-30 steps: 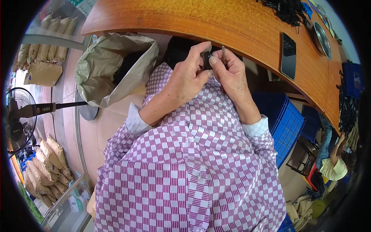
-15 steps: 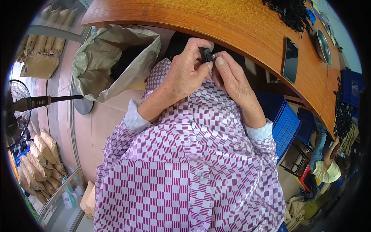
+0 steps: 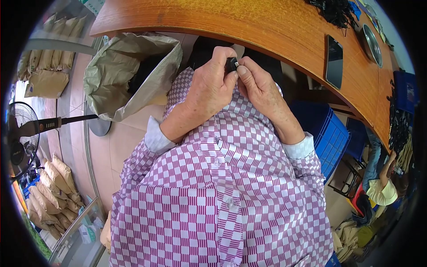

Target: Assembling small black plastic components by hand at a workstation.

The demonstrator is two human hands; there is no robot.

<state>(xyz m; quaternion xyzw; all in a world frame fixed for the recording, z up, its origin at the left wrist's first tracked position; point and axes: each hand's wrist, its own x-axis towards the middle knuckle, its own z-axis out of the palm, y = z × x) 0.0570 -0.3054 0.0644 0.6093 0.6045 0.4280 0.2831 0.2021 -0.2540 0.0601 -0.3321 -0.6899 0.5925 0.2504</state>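
Just off the near edge of the table, my left hand (image 3: 208, 86) grips a small black plastic piece (image 3: 230, 65) between thumb and fingers. My right hand (image 3: 261, 88) is closed beside it, thumb and forefinger pinched at the piece's right side. A tiny pale, metal-looking bit (image 3: 236, 64) shows at those fingertips; its kind is too small to make out. Both hands are above my lap, and their fingers hide much of the black piece.
The wooden table (image 3: 213, 18) holds a phone (image 3: 334, 62), a metal bowl (image 3: 372, 46) and a heap of black strips (image 3: 333, 12). An open woven sack (image 3: 104, 75) with dark contents stands left, near a fan (image 3: 24, 129). A blue crate (image 3: 336, 142) and another person (image 3: 381, 191) are right.
My right fingertips have come against the black piece, from slightly apart before. Both hands have shifted a little left, and the black piece has turned slightly.
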